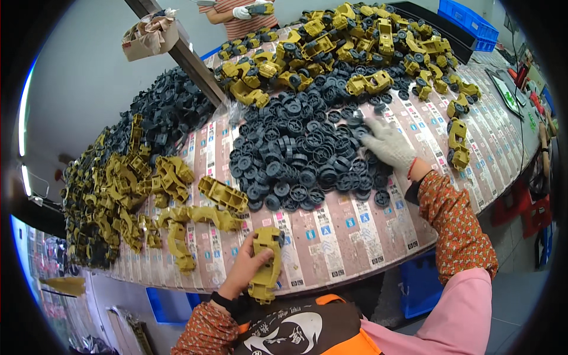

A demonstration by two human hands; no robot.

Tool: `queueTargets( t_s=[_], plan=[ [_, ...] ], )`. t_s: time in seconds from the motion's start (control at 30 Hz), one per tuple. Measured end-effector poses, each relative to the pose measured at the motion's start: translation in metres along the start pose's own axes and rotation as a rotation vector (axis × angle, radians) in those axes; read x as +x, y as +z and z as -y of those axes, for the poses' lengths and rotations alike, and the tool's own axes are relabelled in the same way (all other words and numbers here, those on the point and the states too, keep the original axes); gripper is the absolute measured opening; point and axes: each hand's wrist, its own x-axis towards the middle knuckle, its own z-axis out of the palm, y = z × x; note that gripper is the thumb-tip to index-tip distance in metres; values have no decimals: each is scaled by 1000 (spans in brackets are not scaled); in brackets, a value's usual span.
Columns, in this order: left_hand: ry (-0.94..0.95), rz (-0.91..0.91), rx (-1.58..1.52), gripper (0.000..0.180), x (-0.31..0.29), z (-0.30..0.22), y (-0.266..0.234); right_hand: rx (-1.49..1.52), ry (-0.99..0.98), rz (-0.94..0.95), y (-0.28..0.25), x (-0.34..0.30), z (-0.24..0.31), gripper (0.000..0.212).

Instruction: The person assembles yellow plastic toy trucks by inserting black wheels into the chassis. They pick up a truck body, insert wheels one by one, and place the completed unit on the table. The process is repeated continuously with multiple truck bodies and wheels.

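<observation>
A mustard-yellow toy car body (267, 273) is gripped by my bare left hand (244, 263) near the table's front edge. One dark wheel shows at its upper right corner. Over the right side of a heap of dark grey toy wheels (290, 142), my right hand (389, 144) reaches out in a pale glove. Its fingers are stretched and slightly apart, with the tips at the wheels and somewhat blurred. I see nothing held in it. To the left of the wheels lie loose yellow car bodies (222, 194) without wheels.
Finished-looking yellow cars with wheels (384, 38) are piled at the back. Dark grey parts (168, 97) are heaped at the far left, beside a slanted post (198, 71) carrying a cardboard box (151, 38). Across the table, a co-worker's gloved hand (242, 12) holds a car. Blue crates (467, 23) stand back right.
</observation>
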Motion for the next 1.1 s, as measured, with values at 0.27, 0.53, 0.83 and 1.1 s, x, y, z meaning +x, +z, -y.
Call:
queueTargets(
  t_s=[0.27,0.53,0.83,1.1],
  plan=[
    [75,-11,30,56,0,7,-7,731,-91,136,6,-37,71,60],
    [24,57,-104,59,-2,2,1,262,142,-43,-76,-116,39,29],
    [-57,178,-267,62,0,-4,-8,83,125,-179,-36,-169,88,27],
    [-129,241,-529,45,-16,-17,-3,180,117,-400,-32,-169,140,16]
  ],
)
